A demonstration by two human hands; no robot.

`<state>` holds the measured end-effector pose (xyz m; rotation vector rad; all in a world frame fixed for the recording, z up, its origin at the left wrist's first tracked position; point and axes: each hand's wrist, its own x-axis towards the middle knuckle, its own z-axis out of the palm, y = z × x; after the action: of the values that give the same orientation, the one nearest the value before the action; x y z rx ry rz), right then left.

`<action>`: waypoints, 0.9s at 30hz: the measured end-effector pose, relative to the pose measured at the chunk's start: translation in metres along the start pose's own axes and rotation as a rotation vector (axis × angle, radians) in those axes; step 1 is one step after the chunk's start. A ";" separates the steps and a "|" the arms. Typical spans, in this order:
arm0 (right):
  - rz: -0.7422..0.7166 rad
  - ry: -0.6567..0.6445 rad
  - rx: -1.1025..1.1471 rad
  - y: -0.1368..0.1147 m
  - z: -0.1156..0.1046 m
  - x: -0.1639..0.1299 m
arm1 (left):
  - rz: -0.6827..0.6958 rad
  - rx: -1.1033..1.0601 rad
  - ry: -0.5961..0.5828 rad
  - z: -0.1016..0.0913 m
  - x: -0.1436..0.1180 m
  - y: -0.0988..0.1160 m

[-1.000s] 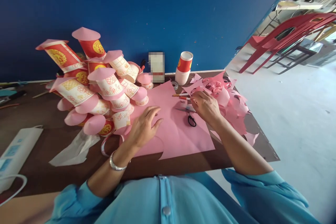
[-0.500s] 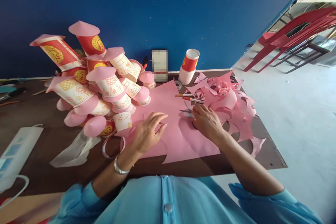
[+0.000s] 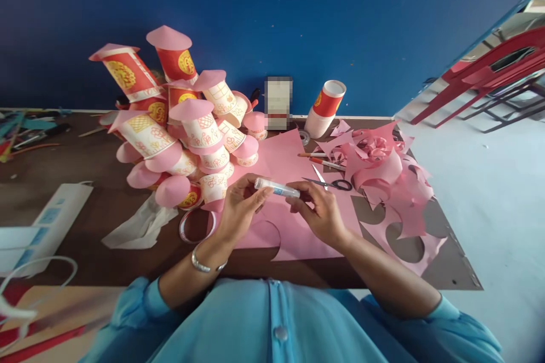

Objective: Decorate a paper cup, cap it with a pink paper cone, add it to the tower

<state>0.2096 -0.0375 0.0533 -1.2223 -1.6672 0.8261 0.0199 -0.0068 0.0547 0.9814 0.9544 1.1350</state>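
A small glue tube (image 3: 276, 187) is held level between both hands above a pink paper sheet (image 3: 293, 227). My left hand (image 3: 238, 210) pinches its white cap end. My right hand (image 3: 321, 212) grips its other end. Open scissors (image 3: 330, 182) with black handles lie on the sheet just beyond my right hand. A half-round notch is cut in the sheet's near edge below the tube.
A heap of red and white paper cups with pink cone lids (image 3: 183, 130) fills the left middle. An upright red cup (image 3: 326, 108) stands by the blue wall. Pink paper scraps (image 3: 387, 170), pens (image 3: 321, 160), a tape ring (image 3: 196, 227) and a white power strip (image 3: 46, 221) lie on the brown table (image 3: 85, 210).
My right hand came back from the scissors and scraps holding the glue tube. My left hand rose off the pink sheet and took the tube's cap end. The scissors lie farther right.
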 end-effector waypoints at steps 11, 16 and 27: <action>0.148 0.068 0.387 -0.009 0.007 -0.006 | 0.085 0.019 -0.116 -0.003 -0.005 0.022; 0.126 0.051 0.286 -0.015 0.003 -0.008 | 0.145 0.017 -0.184 -0.007 -0.009 0.024; 0.174 0.285 0.531 -0.013 -0.009 -0.029 | -0.022 -0.285 -0.060 -0.026 -0.022 0.044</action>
<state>0.2166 -0.0690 0.0601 -1.0543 -1.0321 1.0619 -0.0199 -0.0193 0.0914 0.7671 0.7296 1.1796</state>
